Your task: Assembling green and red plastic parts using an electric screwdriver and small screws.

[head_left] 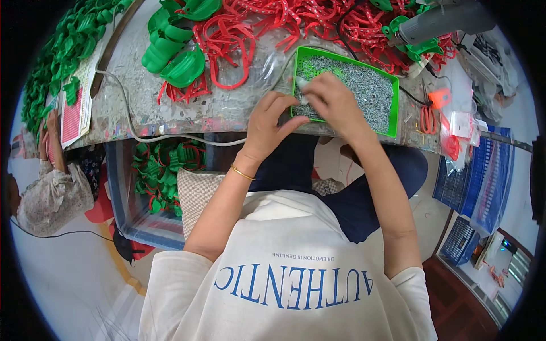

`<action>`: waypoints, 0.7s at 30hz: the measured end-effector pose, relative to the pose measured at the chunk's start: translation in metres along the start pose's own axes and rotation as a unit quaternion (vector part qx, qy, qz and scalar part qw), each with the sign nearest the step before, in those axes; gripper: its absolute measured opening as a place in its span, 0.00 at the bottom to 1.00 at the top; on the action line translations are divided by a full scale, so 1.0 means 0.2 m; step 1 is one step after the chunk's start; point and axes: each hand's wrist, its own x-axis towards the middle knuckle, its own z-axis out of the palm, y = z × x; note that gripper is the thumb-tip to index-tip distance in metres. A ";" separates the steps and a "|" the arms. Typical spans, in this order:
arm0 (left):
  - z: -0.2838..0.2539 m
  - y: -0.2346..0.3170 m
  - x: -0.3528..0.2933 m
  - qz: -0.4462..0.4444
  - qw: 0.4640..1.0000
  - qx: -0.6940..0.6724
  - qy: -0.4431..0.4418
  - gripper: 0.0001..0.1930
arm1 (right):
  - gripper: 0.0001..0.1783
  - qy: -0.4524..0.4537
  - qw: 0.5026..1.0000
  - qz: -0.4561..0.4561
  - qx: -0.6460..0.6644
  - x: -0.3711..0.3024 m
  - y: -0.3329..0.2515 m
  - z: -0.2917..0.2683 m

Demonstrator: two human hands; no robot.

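One green tray [394, 108]: grey bits [375, 96] inside
Left hand [267, 122]: thumb parted, hold unclear
Right hand [338, 105]: curled over bits, hold unclear

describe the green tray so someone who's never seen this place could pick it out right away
At the near edge of the big worktable, look just right of the picture's middle. There, under the wearer's right hand, with red straps heaped beyond it, lies the tray. It is a shallow, bright lime-green rectangle holding small greyish bits, unlike the curved, darker green pieces nearby.
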 end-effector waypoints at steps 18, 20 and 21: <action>-0.01 -0.01 -0.01 -0.007 1.000 -0.009 0.002 0.21 | 0.09 0.091 0.990 0.109 0.020 0.08 0.09 -0.17; 0.01 0.00 0.01 -0.017 1.000 -0.014 -0.012 0.21 | 0.09 0.093 0.993 0.067 -0.036 0.10 0.18 -0.10; 0.01 0.00 0.00 -0.019 1.000 -0.012 -0.010 0.21 | 0.10 0.086 0.993 0.015 -0.084 0.13 0.16 -0.06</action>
